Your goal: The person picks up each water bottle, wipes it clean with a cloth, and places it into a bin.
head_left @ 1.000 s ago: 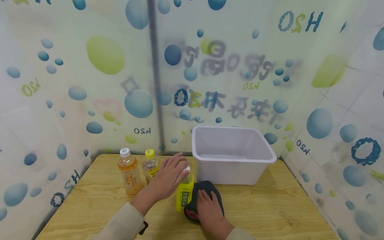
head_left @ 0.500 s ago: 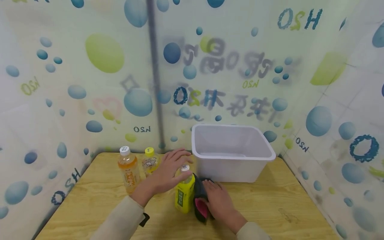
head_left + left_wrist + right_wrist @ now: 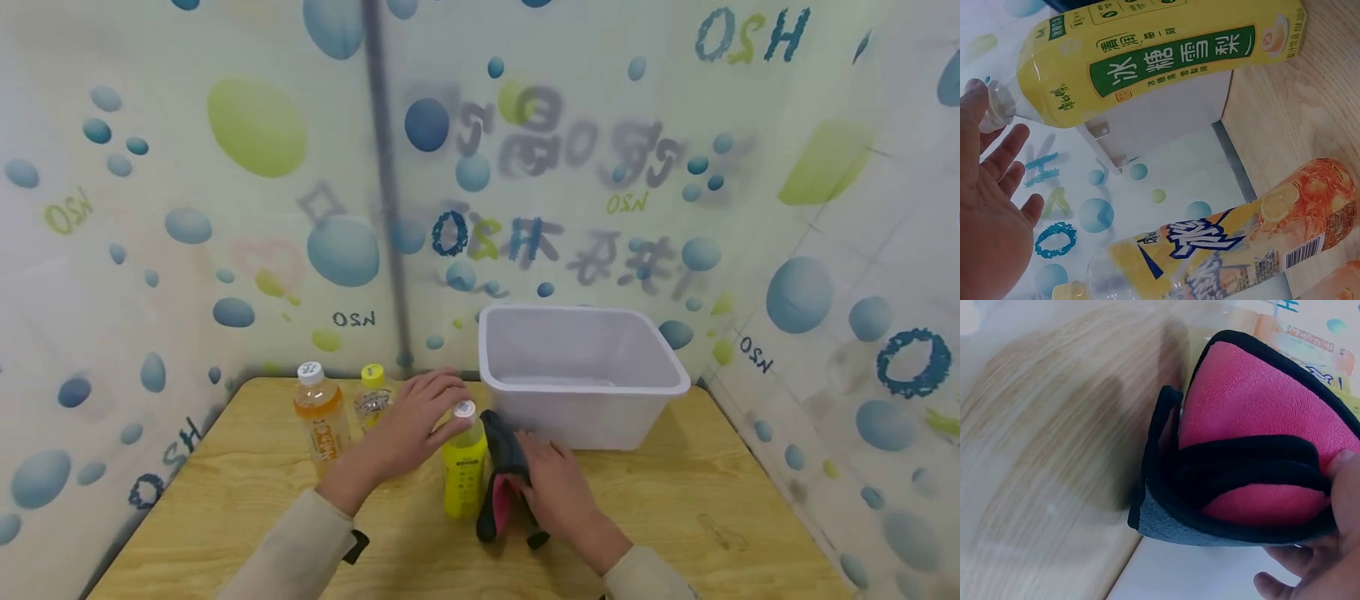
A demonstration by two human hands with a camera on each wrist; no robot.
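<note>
My left hand [image 3: 416,421] has its thumb and fingers at the white cap of a yellow-labelled drink bottle [image 3: 465,483], which stands upright on the table. In the left wrist view the bottle's cap [image 3: 999,105] lies between thumb and fingers; the other fingers are loosely bent. Just right of the bottle, my right hand [image 3: 562,492] grips a dark grey fabric item [image 3: 501,454] with pink plush lining and black trim. Up close, the thumb presses the pink lining [image 3: 1254,387] from inside, with fingers on the outside. Its exact kind is unclear.
A white plastic bin [image 3: 585,417] stands at the back right, behind my right hand. To the left are an orange drink bottle [image 3: 326,425] with a white cap and a yellow-capped bottle [image 3: 372,400], partly hidden by my left hand. Printed curtains enclose the wooden table [image 3: 675,517].
The right hand has shifted right and turned the fabric item so its pink opening shows more. The yellow-labelled bottle has rotated to show another side; the left hand has stayed near its cap.
</note>
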